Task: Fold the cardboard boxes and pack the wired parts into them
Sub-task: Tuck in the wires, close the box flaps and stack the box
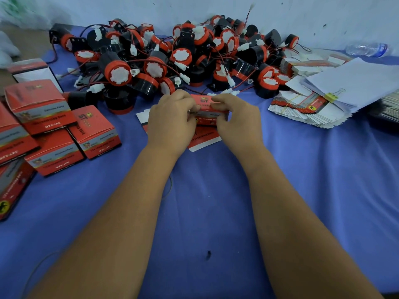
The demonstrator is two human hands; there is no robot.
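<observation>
I have a red cardboard box (208, 108) half-formed on the blue cloth (205, 201), just in front of the heap of wired parts (172, 59). My left hand (172, 121) and right hand (235, 120) both curl round its ends, fingertips pinching the panels. I judge I am still folding; next the flaps need tucking shut before a part goes in. Another flat blank (203, 139) lies beneath. At my left stand about seven folded boxes (64, 130); the parts number several dozen, too tangled to count. One stack of flat blanks (306, 108) lies right.
</observation>
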